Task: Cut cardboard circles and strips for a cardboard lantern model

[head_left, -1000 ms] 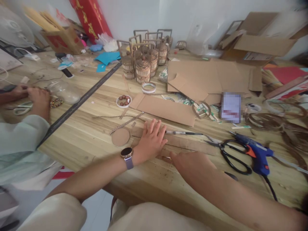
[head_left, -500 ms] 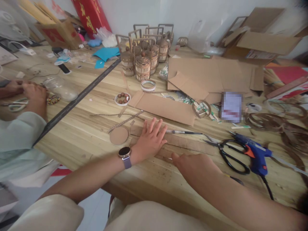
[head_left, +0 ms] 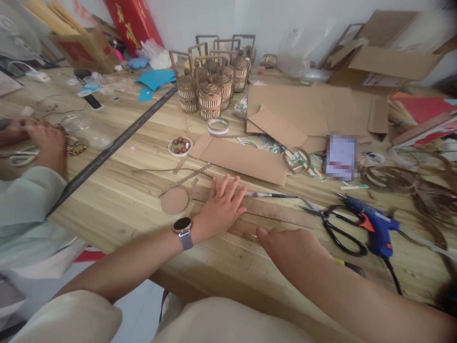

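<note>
My left hand (head_left: 224,207) lies flat with fingers spread, pressing on a thin brown strip (head_left: 282,212) along the table. A second brown strip (head_left: 244,229) lies nearer to me, partly under that hand. My right hand (head_left: 282,240) is closed at this strip's right end, thumb side toward it. A small pale glint shows at its fingertips, but what it grips is hidden. Beyond the left hand lies a pen-like tool (head_left: 273,195). Black-handled scissors (head_left: 332,224) and a blue glue gun (head_left: 374,224) lie to the right. A round cardboard disc (head_left: 174,200) is on the left.
Small handled baskets (head_left: 210,100) stand at the back. Cardboard sheets (head_left: 303,112), a bowl of brown beads (head_left: 180,146) and coiled brown strips (head_left: 392,178) lie around. A yellow-and-black object (head_left: 352,267) lies beside my right forearm. A co-worker's hand (head_left: 46,138) is at the left.
The view has shifted slightly. Slightly more of the yellow-and-black object shows beside my right forearm. Both hands keep nearly the same place on the strips.
</note>
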Tool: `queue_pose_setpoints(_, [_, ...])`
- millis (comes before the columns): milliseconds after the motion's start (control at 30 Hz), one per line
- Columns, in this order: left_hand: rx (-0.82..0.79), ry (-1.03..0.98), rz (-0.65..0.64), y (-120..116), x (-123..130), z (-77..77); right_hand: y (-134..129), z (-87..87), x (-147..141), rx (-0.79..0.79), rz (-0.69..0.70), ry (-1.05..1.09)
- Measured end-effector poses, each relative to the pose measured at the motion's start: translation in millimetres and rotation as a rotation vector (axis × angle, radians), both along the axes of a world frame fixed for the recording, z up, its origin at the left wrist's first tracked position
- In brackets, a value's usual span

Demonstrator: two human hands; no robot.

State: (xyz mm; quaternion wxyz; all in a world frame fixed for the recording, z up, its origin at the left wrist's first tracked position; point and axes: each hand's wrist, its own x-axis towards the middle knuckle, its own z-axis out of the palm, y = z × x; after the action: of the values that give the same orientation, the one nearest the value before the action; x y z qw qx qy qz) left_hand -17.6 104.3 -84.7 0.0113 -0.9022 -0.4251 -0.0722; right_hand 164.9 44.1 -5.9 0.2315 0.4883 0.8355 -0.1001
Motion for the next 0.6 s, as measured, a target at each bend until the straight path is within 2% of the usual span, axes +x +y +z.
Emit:
queue_pose_setpoints(167, [-0.014, -0.012, -0.003, 0.5, 0.0, -0.4, 0.5, 6.6, 1.9, 0.005, 0.043, -0.14])
queue_pose_setpoints(467, [-0.042, -0.017, -0.015, 0.8, -0.8, 2.3, -1.0, 11.9, 7.4, 0.006, 0.058, -0.16])
queue_pose_setpoints(600, [-0.047, -0.012, -0.007, 0.5, -0.7, 3.3, 1.0, 15.9, 5.4, -0.055, 0.02, -0.231])
